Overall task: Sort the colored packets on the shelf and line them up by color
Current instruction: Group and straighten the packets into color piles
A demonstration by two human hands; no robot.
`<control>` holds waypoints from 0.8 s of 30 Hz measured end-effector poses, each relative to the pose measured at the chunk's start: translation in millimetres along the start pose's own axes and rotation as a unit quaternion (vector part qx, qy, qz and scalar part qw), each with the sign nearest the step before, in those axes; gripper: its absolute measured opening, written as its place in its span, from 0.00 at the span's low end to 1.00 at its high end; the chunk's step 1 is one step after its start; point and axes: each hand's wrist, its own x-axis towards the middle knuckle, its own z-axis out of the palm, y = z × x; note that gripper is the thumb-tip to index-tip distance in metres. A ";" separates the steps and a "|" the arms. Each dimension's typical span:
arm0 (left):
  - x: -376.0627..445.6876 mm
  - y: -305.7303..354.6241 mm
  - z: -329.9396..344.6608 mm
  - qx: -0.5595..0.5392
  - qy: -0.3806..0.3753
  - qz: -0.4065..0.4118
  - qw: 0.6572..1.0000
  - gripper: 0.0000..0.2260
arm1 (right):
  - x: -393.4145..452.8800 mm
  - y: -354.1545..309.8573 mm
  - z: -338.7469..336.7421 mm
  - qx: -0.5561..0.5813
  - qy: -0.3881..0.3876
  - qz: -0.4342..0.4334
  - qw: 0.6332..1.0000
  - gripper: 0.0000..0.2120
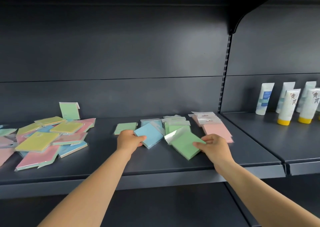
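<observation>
My left hand grips the near corner of a blue packet lying on the dark shelf. My right hand pinches the right edge of a green packet that lies tilted beside it. Behind these sit a blue stack, a green stack and a pink stack. A single green packet lies flat left of my left hand. At the far left is a mixed heap of yellow, pink, blue and green packets. One green packet stands against the back wall.
White tubes with yellow caps stand on the neighbouring shelf section at the right, past an upright slotted post. The shelf's front lip runs just under my forearms. A lower shelf lies in shadow beneath.
</observation>
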 end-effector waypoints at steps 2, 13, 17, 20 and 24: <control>-0.9 -2.3 0.5 0.030 0.016 0.025 0.999 0.03 | 0.4 -0.1 0.3 -0.011 -0.004 -0.003 1.000 0.15; 13.4 8.5 -7.2 0.214 -0.019 -0.020 0.976 0.20 | -4.7 -4.8 5.7 -0.096 0.011 -0.057 0.994 0.15; 10.1 20.2 -21.8 0.296 -0.063 0.005 0.953 0.19 | -5.8 -15.0 8.3 -0.195 0.007 -0.105 0.975 0.17; 3.6 30.7 -44.3 0.360 -0.085 0.047 0.928 0.16 | -13.4 -34.0 15.9 -0.295 0.015 -0.169 0.940 0.17; -2.6 38.8 -94.8 0.440 -0.092 0.116 0.886 0.18 | -37.6 -70.3 47.1 -0.402 -0.007 -0.248 0.881 0.19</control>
